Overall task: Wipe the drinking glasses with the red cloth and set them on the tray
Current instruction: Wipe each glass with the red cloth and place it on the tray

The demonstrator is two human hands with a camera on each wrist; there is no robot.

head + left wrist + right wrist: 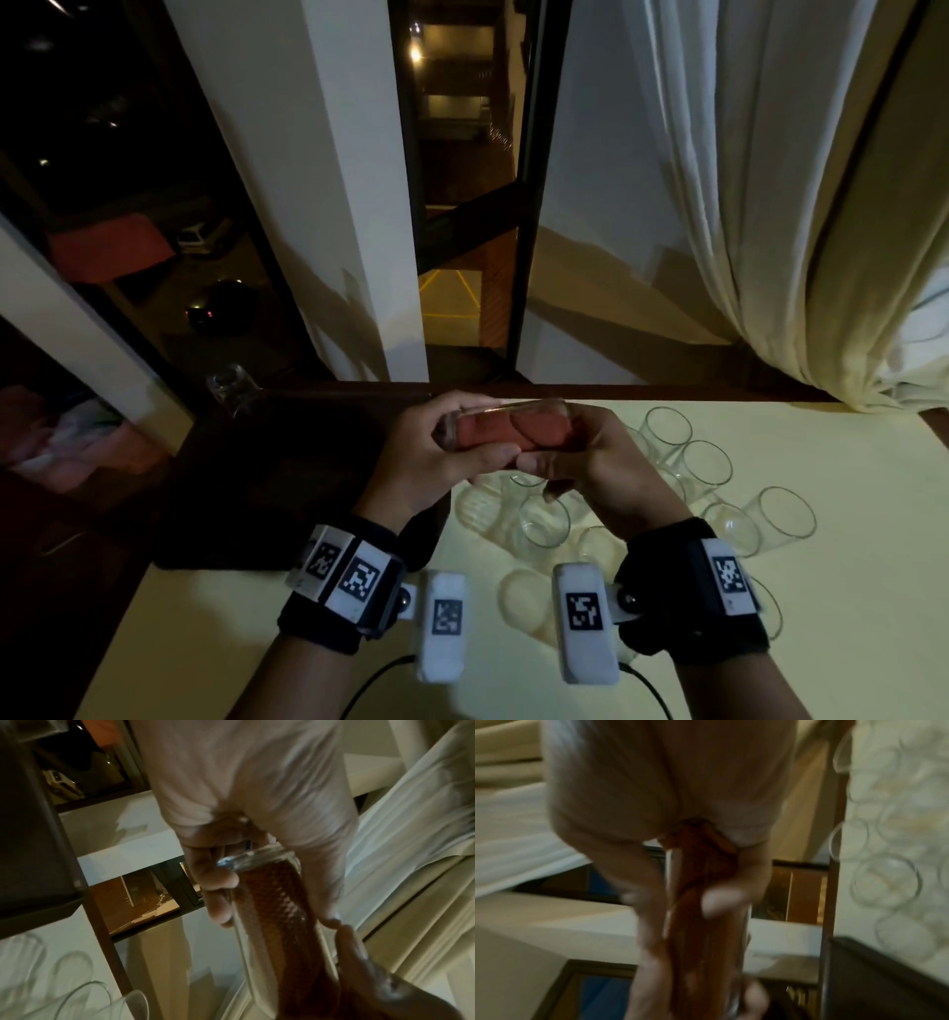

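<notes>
Both hands hold one clear drinking glass (513, 408) on its side above the table's far edge. The red cloth (493, 431) is stuffed inside it. My left hand (436, 449) grips the glass's thick base end (257, 860), fingers over the top and thumb underneath. My right hand (585, 455) is at the mouth end, holding the bunched red cloth (700, 858) where it comes out of the glass. The dark tray (267, 462) lies to the left of the hands. One glass (231, 385) stands at its far corner.
Several empty glasses (706, 462) stand on the pale yellow table (847, 642) to the right of and beneath the hands. A dark window and white pillars rise behind the table's far edge. A white curtain (770, 205) hangs at the right.
</notes>
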